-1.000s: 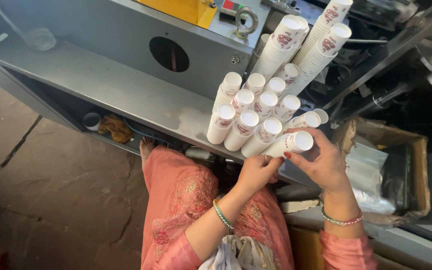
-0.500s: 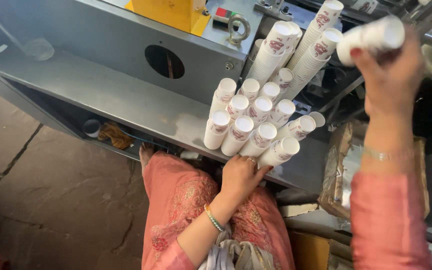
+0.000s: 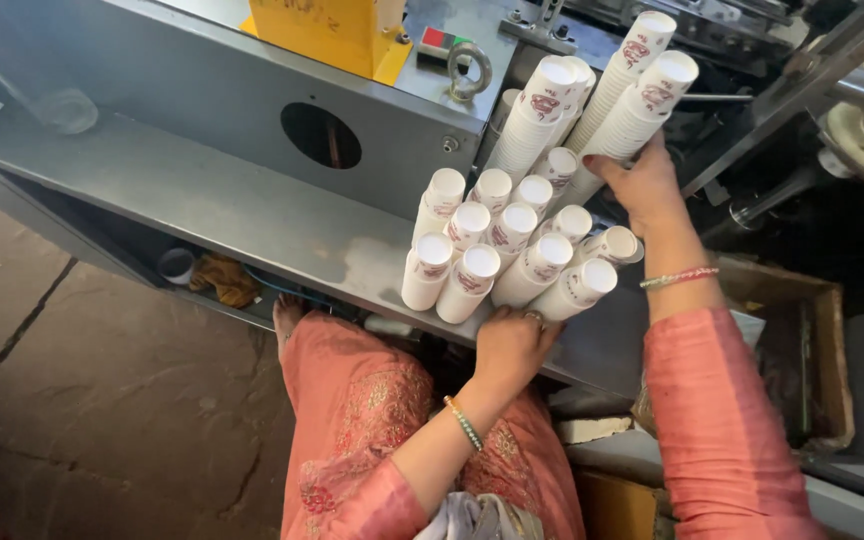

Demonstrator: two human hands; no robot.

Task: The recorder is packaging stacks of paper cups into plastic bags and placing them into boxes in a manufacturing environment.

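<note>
The tall stacks of white paper cups with a red printed motif [image 3: 512, 245] lie bundled side by side on the sloping grey sheet-metal shelf of the machine [image 3: 222, 215], their open mouths turned up toward the camera. The left hand [image 3: 512, 345] presses against the lower ends of the front stacks at the shelf's near edge, fingers curled up against the cups rather than closed around any one of them. The right hand [image 3: 644, 185] is raised further back, its fingers spread and laid against the side of a second cluster of longer white cup stacks [image 3: 607, 100] that lean up toward the machine; whether it clasps one stack fully cannot be told. Each wrist bears a thin beaded bangle, and both sleeves are pink fabric, matching the embroidered pink garment [image 3: 372, 420] over the lap below. Behind the cups the grey machine housing has a round dark hole [image 3: 321, 135] and a yellow metal box [image 3: 327, 30] on top. An open brown cardboard box [image 3: 802, 350] sits at the right, and the stone floor [image 3: 82, 400] spreads to the left.
</note>
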